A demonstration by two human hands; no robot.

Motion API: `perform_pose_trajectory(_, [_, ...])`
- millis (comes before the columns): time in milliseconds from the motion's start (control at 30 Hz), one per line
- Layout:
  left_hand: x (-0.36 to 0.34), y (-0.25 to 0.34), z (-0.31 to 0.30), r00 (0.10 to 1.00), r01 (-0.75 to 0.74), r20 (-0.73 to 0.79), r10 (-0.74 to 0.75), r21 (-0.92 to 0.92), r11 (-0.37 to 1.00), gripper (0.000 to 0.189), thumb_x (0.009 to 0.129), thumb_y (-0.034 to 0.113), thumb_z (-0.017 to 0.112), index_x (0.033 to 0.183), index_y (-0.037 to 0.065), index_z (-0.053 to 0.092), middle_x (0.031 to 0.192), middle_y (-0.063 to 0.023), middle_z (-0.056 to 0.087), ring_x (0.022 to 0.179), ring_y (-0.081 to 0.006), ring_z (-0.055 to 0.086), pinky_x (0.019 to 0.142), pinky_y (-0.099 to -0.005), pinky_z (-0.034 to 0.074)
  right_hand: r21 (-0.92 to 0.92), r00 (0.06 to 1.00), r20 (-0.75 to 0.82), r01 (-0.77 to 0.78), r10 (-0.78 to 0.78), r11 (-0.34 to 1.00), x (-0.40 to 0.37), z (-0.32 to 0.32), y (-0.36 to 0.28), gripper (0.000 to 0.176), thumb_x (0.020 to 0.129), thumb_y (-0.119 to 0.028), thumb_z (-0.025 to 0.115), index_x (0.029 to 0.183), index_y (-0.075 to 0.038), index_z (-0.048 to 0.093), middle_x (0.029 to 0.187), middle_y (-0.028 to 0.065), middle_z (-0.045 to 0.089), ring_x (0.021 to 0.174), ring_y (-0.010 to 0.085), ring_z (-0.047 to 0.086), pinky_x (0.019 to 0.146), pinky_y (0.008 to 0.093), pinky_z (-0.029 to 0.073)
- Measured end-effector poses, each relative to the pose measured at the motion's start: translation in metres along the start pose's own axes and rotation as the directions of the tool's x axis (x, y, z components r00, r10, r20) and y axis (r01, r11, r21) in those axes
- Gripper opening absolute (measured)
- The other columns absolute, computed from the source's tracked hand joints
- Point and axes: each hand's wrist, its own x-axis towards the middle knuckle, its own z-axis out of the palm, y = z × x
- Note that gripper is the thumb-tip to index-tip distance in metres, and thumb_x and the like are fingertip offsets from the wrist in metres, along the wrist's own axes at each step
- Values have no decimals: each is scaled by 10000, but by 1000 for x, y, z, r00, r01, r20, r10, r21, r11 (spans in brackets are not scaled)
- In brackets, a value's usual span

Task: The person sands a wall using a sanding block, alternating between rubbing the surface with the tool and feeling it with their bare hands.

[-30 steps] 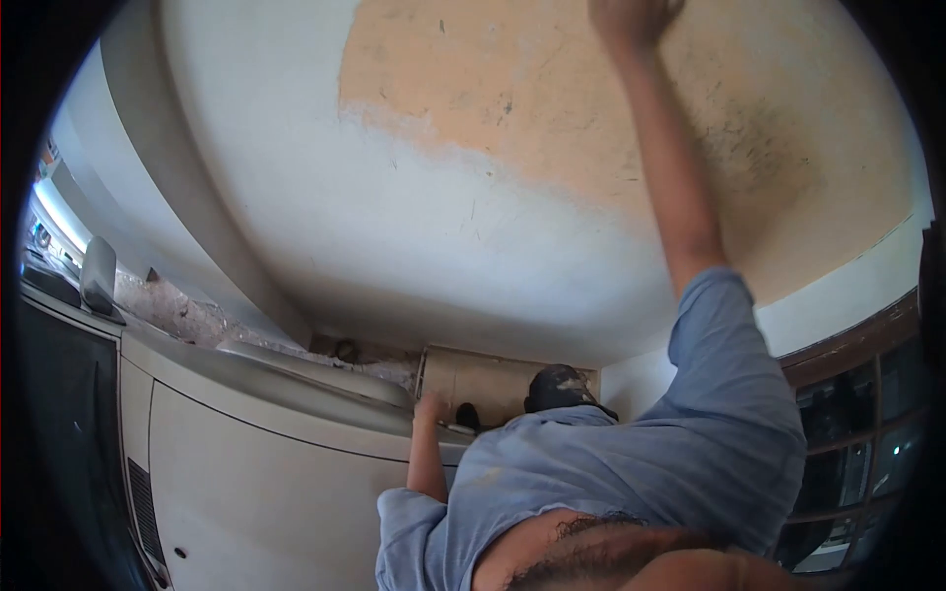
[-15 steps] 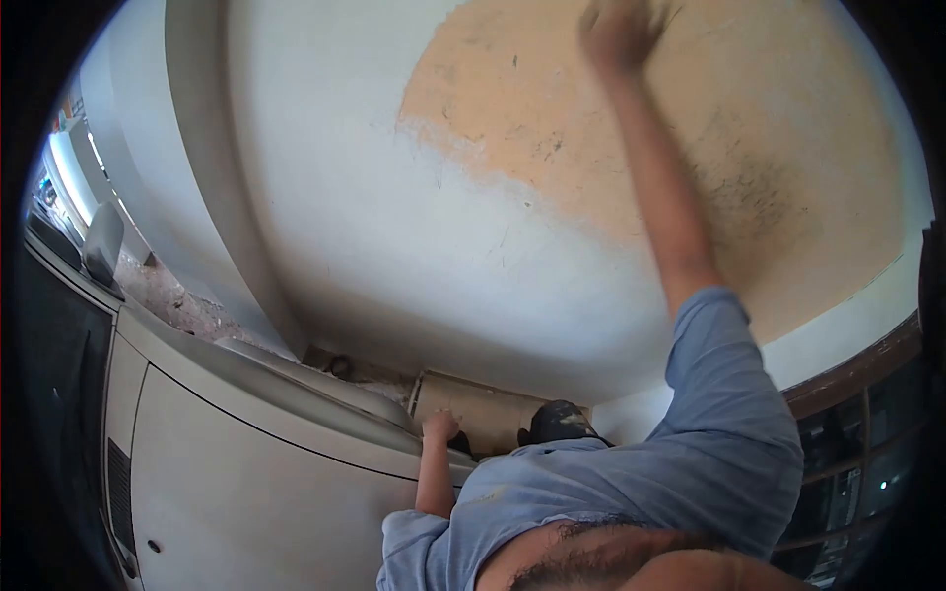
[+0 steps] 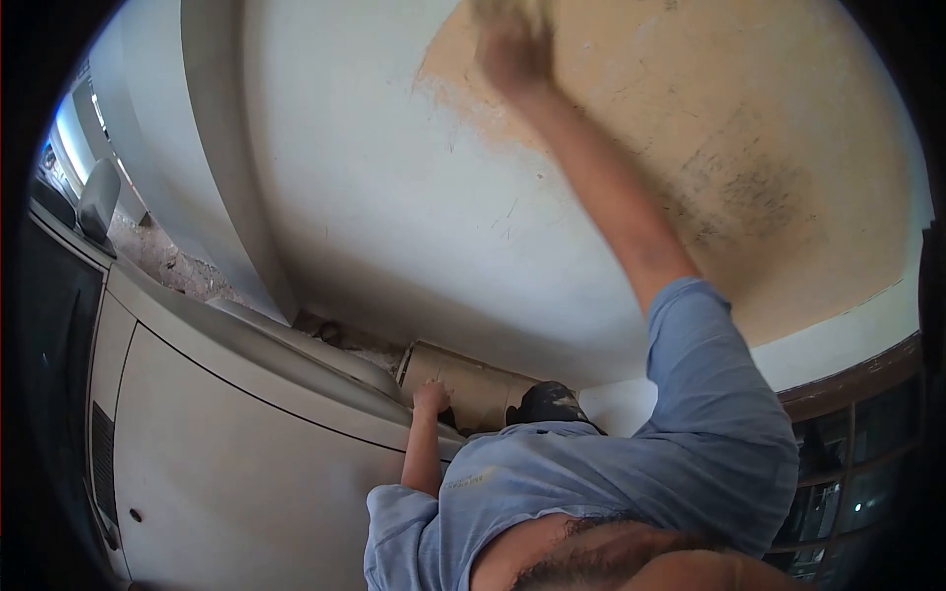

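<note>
Daylight, fairly bright; light comes in from the opening point(image 3: 69, 138) at far left, which is blown out. Wall point(image 3: 374, 197) evenly lit, with a soft dark shadow along its lower edge above the car point(image 3: 246, 473). Raised hand point(image 3: 512, 49) smeared by motion blur, forearm soft. Heavy fisheye bending, black vignette round all edges. Window point(image 3: 857, 463) at right dark, faint reflections

The curved white metal car body point(image 3: 246, 463) fills seven to nine o'clock, with its grey side mirror point(image 3: 99, 197) at ten. Behind it the cream-and-tan plastered wall point(image 3: 394, 197) spans ten to two, the right hand point(image 3: 512, 49) on it at twelve. A brown cardboard box point(image 3: 478, 382) sits between car and wall, the left hand point(image 3: 431, 397) just beside it. A dark-framed glass window point(image 3: 847, 443) stands at four.
</note>
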Motion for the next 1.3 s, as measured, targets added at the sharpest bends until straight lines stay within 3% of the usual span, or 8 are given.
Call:
perform_pose_trajectory(133, [0,-2,2,999,-38,-15,39,6,999,386,902,373,554,1119,61,625,1165,-207,601,1037,-382,602,868,-486,493,145,909,-341,-202,241,969,79,-51,-5,400,969,-126,447,1352,-16,474,1455,75,430,1400,236,292,1169,485,121])
perform_pose_trajectory(433, [13,-12,17,999,12,-44,-11,5,1000,413,905,411,536,1109,67,641,1126,-201,634,1038,-365,610,871,-481,486,-118,960,-143,224,-240,967,-74,9,-1,425,831,-47,482,1225,-138,614,1289,60,586,1257,212,498,1079,606,272])
perform_pose_trajectory(667, [29,-30,40,998,-12,57,8,67,998,464,903,440,543,1197,89,612,1267,-166,573,1139,-346,573,928,-476,476,-136,772,-530,-486,351,863,99,-154,213,442,962,-158,451,1399,-92,433,1479,39,398,1400,215,287,1175,459,112])
perform_pose_trajectory(900, [0,2,-4,985,-8,171,-30,218,976,440,912,429,527,1176,93,633,1246,-156,595,1150,-328,574,934,-458,476,-320,937,-244,166,-250,933,-69,-114,184,332,853,-189,526,1150,-112,653,1190,113,637,1188,283,539,1019,536,364])
perform_pose_trajectory(967, [-1,-4,6,975,-2,217,-44,207,978,436,905,420,539,1194,104,623,1248,-161,592,1152,-329,570,935,-459,475,-429,921,-372,-60,-116,901,-20,-140,273,409,883,-167,489,1277,-97,571,1307,110,564,1195,303,527,985,465,421])
perform_pose_trajectory(1033, [12,-12,24,965,-29,260,-32,228,973,434,899,410,552,1212,115,613,1249,-167,589,1155,-331,567,937,-460,474,-180,780,-234,-622,581,762,69,-235,329,393,942,-180,455,1320,-93,516,1377,90,491,1281,270,424,1072,440,280])
perform_pose_trajectory(1100, [25,-21,30,950,-276,204,235,203,939,436,899,356,547,1282,148,555,1262,-187,574,1147,-344,565,936,-466,472,121,668,-459,-606,585,787,80,-263,378,433,965,-170,448,1388,-78,449,1466,54,414,1388,235,311,1168,473,123])
perform_pose_trajectory(1300, [21,139,-143,714,-564,-405,572,152,812,473,864,146,565,1329,119,479,1260,-245,530,1078,-393,549,894,-478,459,-289,868,-468,-327,165,899,-124,-166,335,519,928,-223,432,1439,-140,393,1488,122,366,1409,311,266,1136,544,152])
